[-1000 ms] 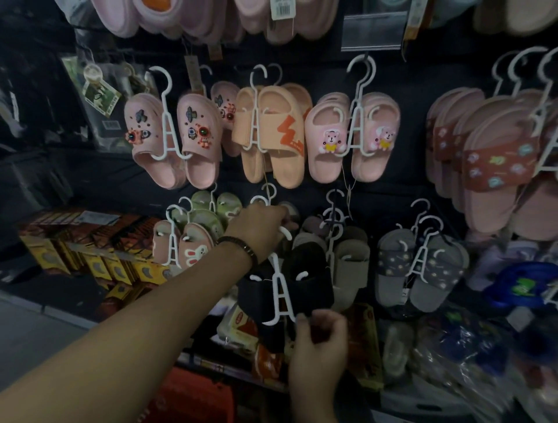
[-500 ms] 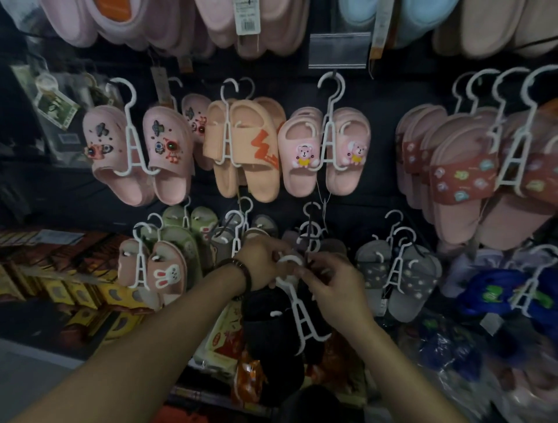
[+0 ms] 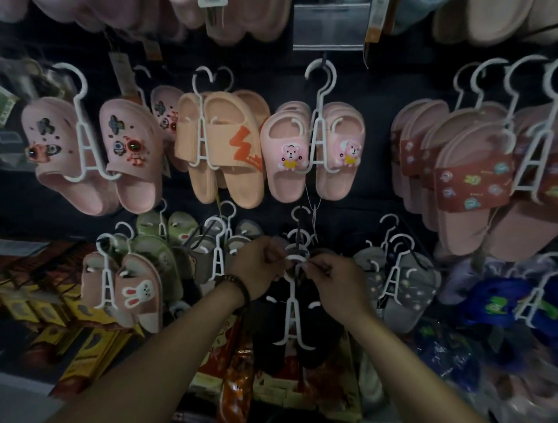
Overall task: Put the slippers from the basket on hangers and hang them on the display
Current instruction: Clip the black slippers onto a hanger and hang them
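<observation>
Head view: the left hand (image 3: pixel 259 265) and right hand (image 3: pixel 335 280) each pinch the hook of a white plastic hanger (image 3: pixel 292 314) bearing black slip-on slippers (image 3: pixel 268 335), low centre of the dark display (image 3: pixel 392 99). Seating the hook fully before releasing seems wise.

No writing can be read anywhere in this dim, blurred view. The white paper tag (image 3: pixel 212 2) at the top edge shows only faint, smeared print. The clear sign holder (image 3: pixel 330 28) at top centre looks blank, and the orange strip (image 3: pixel 373 28) just to its right is too blurred to make out. A pale tag (image 3: pixel 120 65) hanging at upper left shows no legible marks. The yellow boxes (image 3: pixel 87 357) at lower left and the orange packet (image 3: pixel 238 380) at bottom centre carry printing, but none of it resolves into letters or numbers.
</observation>
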